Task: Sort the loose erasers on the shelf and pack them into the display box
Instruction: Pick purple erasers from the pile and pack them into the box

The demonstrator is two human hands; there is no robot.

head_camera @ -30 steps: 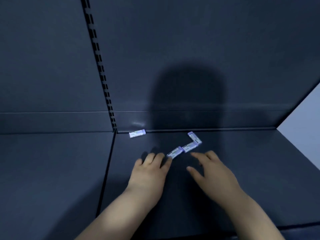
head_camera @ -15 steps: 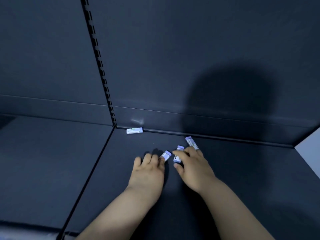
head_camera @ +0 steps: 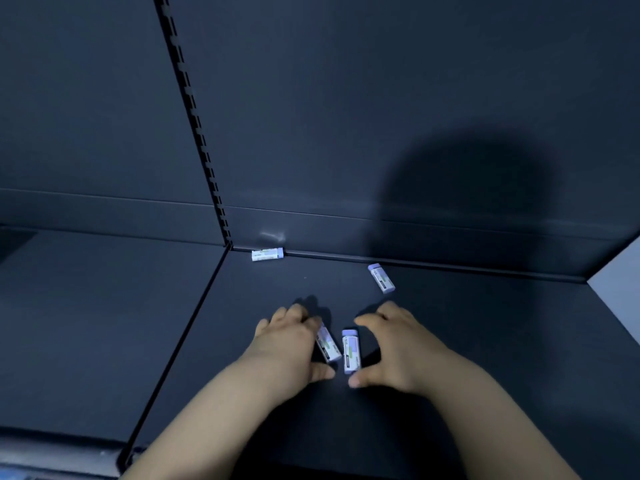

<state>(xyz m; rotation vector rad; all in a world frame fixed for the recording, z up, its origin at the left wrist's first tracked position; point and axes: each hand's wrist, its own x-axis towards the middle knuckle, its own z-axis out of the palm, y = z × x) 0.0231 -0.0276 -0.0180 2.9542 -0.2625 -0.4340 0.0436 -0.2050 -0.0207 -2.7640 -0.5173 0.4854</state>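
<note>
item 1, left hand [head_camera: 289, 344]: palm down on the shelf [head_camera: 502, 348]. fingers curled over the far end of the left eraser [head_camera: 328, 346], thumb just beside its near end, so the hand is clamped on it. the eraser lies flat and slanted, near end pointing right, far end hidden under the fingertips.

item 2, right hand [head_camera: 398, 348]: palm down, fingers arched and spread, index finger and thumb bracketing the middle eraser [head_camera: 350, 351]. the thumb tip sits at the eraser's near end. cannot tell whether the index finger touches the far end, so cannot tell whether the hand grips it. this eraser lies flat, front to back, purple end away from the person, just beside the left eraser.

item 3, 2 more erasers, loose, white with a purple end. back eraser [head_camera: 381, 278]: beyond the right hand, slanted, near the rear edge of the shelf, purple end toward the back. corner eraser [head_camera: 267, 254]: crosswise against the foot of the back panel [head_camera: 346, 116], beside the base of the slotted upright [head_camera: 194, 133].

item 4, surroundings: dark shelf in 2 boards with a seam between, all 4 erasers on the right board. round shadow on the back panel, right side. pale wall [head_camera: 620, 282] at the far right edge.
</note>
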